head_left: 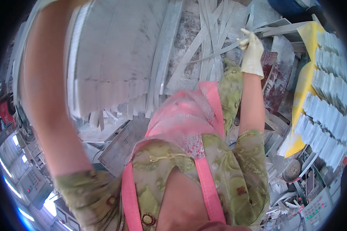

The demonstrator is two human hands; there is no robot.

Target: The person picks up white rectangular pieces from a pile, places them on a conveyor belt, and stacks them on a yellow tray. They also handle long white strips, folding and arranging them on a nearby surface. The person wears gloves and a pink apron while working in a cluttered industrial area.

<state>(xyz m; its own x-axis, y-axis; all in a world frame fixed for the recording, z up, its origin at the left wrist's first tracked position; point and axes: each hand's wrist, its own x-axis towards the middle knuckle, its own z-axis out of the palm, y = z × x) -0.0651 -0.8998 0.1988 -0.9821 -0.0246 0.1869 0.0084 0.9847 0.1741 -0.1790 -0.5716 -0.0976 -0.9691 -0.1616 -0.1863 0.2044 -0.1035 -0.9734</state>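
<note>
My right hand (252, 56), in a cream rubber glove, is above the strip-littered surface right of centre. One finger points out and the others curl around the end of a thin, bent grey strip (216, 53). My left arm (46, 88) reaches up along the left side, blurred by motion. Its hand lies past the top edge. Next to this arm stands a large stack of pale grey-white panels (112, 42), with long flat strips (162, 54) along its right side. More loose strips (208, 30) lie crossed on the dusty surface between the stack and my right hand.
At the right, bundled white pieces (327, 88) stand in rows against a yellow sheet (302, 92). A reddish-brown worn board (272, 77) leans near my right forearm. A control panel with small lights (316, 210) is at lower right; something blue (287, 5) is at top right.
</note>
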